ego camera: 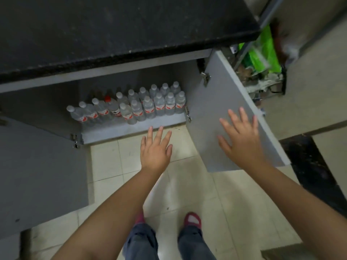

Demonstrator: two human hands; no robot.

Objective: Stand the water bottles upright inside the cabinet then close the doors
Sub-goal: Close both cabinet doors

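Hands: left hand [155, 149] and right hand [241, 139] splayed, empty; right over right door [216, 102].
Bottles: water bottles [131, 106] upright along cabinet shelf [131, 128] front edge.
Left: both doors open.

The cabinet floor [165, 121], a pale grey shelf under the dark tabletop [112, 30], carries the bottles [148, 107]. They stand upright in rows, packed side by side toward the right and back, white-capped but for one with a red cap [107, 98]. The shelf's front strip is bare.
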